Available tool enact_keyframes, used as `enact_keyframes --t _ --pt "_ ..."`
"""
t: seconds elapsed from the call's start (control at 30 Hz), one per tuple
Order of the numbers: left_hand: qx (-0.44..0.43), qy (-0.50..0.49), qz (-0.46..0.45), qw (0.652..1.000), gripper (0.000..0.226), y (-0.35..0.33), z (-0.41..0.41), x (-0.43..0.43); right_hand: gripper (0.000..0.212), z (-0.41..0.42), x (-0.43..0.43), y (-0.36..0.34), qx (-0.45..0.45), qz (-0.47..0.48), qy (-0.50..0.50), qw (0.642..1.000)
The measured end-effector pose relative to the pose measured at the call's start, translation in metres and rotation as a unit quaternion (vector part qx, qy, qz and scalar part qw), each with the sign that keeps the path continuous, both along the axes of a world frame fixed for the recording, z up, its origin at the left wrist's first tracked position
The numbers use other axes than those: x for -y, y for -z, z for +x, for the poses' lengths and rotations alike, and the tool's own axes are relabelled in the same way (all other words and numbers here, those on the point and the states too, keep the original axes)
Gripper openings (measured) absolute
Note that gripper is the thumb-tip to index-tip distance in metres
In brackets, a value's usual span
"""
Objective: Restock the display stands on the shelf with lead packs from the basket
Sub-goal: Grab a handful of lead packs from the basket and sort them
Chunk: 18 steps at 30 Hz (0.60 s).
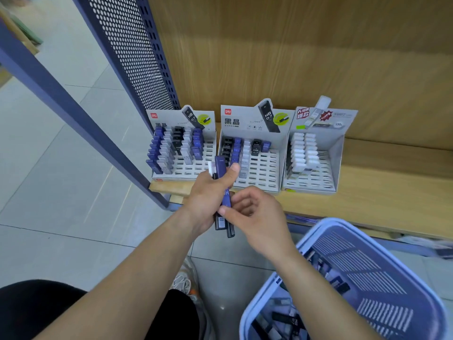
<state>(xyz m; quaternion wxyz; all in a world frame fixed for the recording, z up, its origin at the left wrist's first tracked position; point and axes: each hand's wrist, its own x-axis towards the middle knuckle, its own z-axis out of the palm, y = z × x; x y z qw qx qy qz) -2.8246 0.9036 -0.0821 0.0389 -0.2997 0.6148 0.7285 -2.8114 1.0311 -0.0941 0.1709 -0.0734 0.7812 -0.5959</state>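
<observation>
My left hand (208, 192) grips a bundle of lead packs (223, 217), blue, black and white, held upright in front of the shelf. My right hand (255, 212) pinches the blue pack (221, 173) at the front of that bundle near its lower end. Three grey display stands sit on the wooden shelf: the left stand (188, 168) is partly filled with blue, grey and black packs, the middle stand (267, 173) has packs in its back rows, and the right stand (318, 177) holds white packs. The blue basket (355, 244) at lower right contains several more packs.
A blue perforated metal side panel (132, 52) and a blue slanted post (73, 114) frame the shelf's left end. The wooden shelf (392, 192) runs on to the right. Grey tiled floor lies below, with my knee and a shoe at the bottom.
</observation>
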Motion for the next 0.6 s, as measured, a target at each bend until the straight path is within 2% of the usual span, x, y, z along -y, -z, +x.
enact_keyframes --t 0.17,0.23,0.33,0.43,0.53,0.6 --pt "0.004 0.001 -0.054 0.999 0.039 -0.005 0.007 -0.001 0.021 0.006 0.004 -0.005 0.028 0.013 0.019 0.999" --pt "-0.010 0.020 -0.065 0.998 0.039 -0.004 0.008 0.000 0.020 0.006 0.006 -0.003 0.059 -0.005 0.026 0.998" --pt "0.001 0.042 -0.065 0.997 0.055 -0.001 0.009 0.006 0.014 0.003 0.007 0.000 0.083 -0.040 0.028 0.995" --pt "0.006 0.035 -0.060 0.998 0.061 0.000 0.008 0.013 0.009 0.003 0.009 0.000 0.101 -0.085 0.014 0.991" --pt "-0.017 0.017 -0.028 0.999 0.045 0.000 0.007 0.016 0.003 0.003 0.011 0.001 0.119 -0.126 0.013 0.985" --pt "-0.036 0.017 -0.005 0.999 0.037 0.000 0.007 0.016 0.006 0.001 0.011 0.002 0.125 -0.137 0.025 0.982"
